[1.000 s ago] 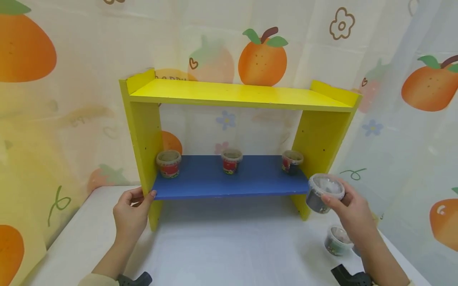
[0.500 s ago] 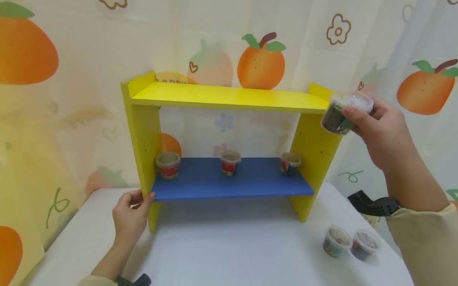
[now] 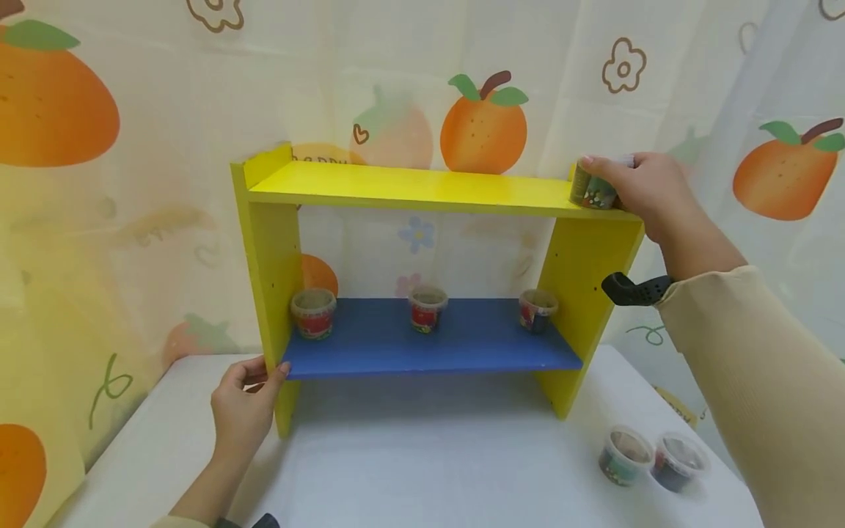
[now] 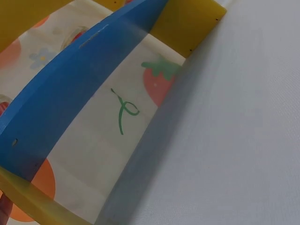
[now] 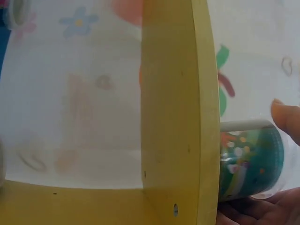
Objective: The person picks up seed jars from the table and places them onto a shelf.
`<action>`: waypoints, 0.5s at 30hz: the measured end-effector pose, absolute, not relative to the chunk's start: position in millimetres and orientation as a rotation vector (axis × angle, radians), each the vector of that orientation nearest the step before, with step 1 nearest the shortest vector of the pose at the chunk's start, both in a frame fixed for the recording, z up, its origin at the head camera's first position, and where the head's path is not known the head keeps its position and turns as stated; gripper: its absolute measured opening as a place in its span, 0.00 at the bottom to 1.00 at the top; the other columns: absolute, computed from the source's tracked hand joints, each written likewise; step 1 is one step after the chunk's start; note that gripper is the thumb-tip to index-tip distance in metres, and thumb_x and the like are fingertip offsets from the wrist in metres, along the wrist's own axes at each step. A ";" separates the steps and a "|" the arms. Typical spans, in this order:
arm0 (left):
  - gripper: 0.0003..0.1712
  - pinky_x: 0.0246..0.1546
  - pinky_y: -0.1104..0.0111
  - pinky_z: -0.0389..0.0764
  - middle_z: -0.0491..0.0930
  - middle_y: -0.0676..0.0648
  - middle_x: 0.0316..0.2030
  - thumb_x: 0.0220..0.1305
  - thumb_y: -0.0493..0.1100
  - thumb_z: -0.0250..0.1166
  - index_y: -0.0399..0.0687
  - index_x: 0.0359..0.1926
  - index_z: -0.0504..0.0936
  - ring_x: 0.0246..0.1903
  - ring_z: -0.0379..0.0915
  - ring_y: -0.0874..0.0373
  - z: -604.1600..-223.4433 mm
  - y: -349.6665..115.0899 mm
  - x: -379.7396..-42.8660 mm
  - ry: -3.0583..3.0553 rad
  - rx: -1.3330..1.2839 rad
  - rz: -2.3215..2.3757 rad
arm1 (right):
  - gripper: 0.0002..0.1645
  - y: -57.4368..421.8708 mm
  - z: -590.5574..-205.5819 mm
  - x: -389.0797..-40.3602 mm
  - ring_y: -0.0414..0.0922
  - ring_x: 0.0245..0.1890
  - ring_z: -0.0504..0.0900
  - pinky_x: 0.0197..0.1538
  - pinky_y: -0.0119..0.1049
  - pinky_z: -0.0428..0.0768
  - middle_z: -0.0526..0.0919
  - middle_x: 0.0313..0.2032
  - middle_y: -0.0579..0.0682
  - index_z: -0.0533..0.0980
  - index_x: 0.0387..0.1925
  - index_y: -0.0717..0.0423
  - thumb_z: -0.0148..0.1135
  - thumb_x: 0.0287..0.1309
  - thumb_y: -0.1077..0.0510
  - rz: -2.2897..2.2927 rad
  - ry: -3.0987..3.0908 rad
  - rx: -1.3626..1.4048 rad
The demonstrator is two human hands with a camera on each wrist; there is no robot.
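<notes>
At the right end of the yellow top board (image 3: 409, 185), my right hand (image 3: 653, 192) grips a small clear plastic tub with a green printed label (image 3: 596, 189). In the right wrist view the bottom of this tub (image 5: 251, 161) meets the yellow board, with thumb and fingers around its rim. My left hand (image 3: 243, 405) pinches the shelf unit's left yellow side panel (image 3: 269, 279), its thumb at the corner of the blue board (image 3: 429, 352). Three tubs stand on that blue board: a left tub (image 3: 313, 314), a middle tub (image 3: 427, 309) and a right tub (image 3: 538, 311).
Two more tubs, a green-labelled one (image 3: 624, 456) and a dark one (image 3: 678, 462), stand side by side on the white table (image 3: 422, 462) to the right. A fruit-printed curtain (image 3: 396, 73) hangs behind the shelf unit.
My right hand has lifted the tub from beside the blue board, up past the right side panel, and brought it left onto the top board. The left hand keeps its hold.
</notes>
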State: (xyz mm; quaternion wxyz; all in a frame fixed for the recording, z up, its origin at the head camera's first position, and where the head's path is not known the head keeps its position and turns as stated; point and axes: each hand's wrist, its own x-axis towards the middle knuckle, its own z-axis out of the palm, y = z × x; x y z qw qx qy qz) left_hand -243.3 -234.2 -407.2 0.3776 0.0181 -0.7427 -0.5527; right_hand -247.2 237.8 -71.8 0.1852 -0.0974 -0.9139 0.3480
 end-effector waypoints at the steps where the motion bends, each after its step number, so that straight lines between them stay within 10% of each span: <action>1: 0.16 0.32 0.84 0.76 0.78 0.63 0.30 0.53 0.39 0.76 0.38 0.42 0.84 0.29 0.74 0.71 -407.5 -234.2 -243.4 -1.897 0.044 -1.412 | 0.61 239.1 -70.4 -250.5 0.52 0.48 0.67 0.48 0.44 0.73 0.68 0.49 0.56 0.66 0.60 0.60 0.53 0.43 0.15 0.979 -2.593 -0.299; 10: 0.16 0.31 0.84 0.77 0.78 0.65 0.30 0.54 0.40 0.75 0.38 0.43 0.83 0.29 0.75 0.70 -406.7 -234.4 -244.8 -1.906 0.056 -1.419 | 0.51 241.3 -63.1 -270.5 0.52 0.51 0.63 0.46 0.45 0.67 0.64 0.39 0.52 0.68 0.41 0.52 0.50 0.40 0.12 0.977 -2.674 -0.435; 15: 0.17 0.30 0.84 0.76 0.78 0.66 0.30 0.54 0.41 0.75 0.39 0.43 0.83 0.29 0.74 0.70 -406.0 -233.4 -243.0 -1.932 0.080 -1.425 | 0.54 241.7 -66.0 -273.7 0.52 0.52 0.63 0.48 0.44 0.67 0.64 0.41 0.51 0.69 0.49 0.52 0.50 0.39 0.11 0.983 -2.649 -0.476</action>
